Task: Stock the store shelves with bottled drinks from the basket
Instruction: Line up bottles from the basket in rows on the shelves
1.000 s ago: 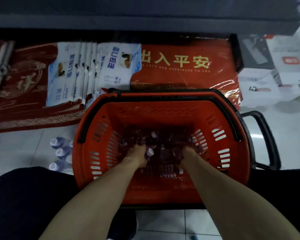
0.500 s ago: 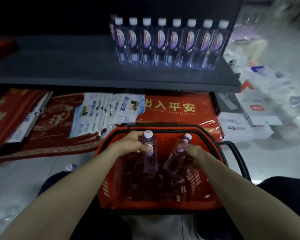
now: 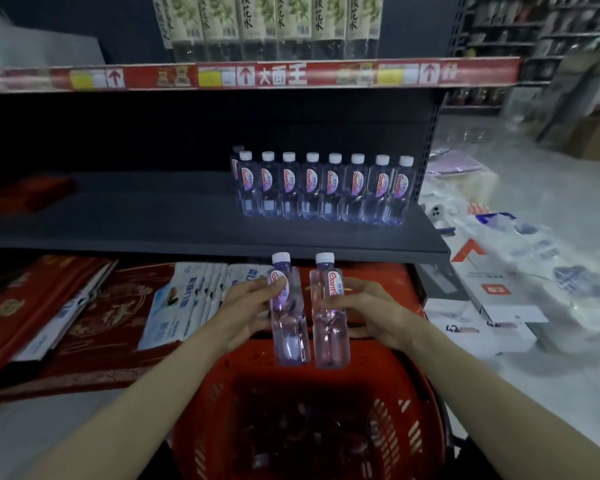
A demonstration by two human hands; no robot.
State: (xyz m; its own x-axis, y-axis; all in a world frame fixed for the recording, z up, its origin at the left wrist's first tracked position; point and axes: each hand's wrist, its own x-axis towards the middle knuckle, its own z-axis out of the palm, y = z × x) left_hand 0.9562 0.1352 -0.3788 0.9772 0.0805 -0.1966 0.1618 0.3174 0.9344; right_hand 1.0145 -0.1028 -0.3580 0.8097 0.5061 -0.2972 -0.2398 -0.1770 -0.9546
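My left hand (image 3: 248,304) grips a clear water bottle (image 3: 288,323) with a white cap and a red-and-white label. My right hand (image 3: 368,311) grips a second bottle (image 3: 329,327) of the same kind. Both bottles stand upright, side by side, in the air above the red basket (image 3: 222,410), just below the front edge of the dark shelf (image 3: 153,220). A row of several matching bottles (image 3: 321,188) stands on the right part of that shelf. More bottles lie dimly in the basket's bottom.
The shelf's left part holds only a red item (image 3: 21,195). An upper shelf with a red price strip (image 3: 257,74) carries tall bottles. Red mats (image 3: 94,327) and white packets (image 3: 187,299) lie below. White boxes (image 3: 478,330) and bags (image 3: 534,258) cover the floor at the right.
Both hands went from reaching into the basket to lifting one bottle each up toward the shelf edge. The camera has tilted up, bringing the shelf and upper strip into view.
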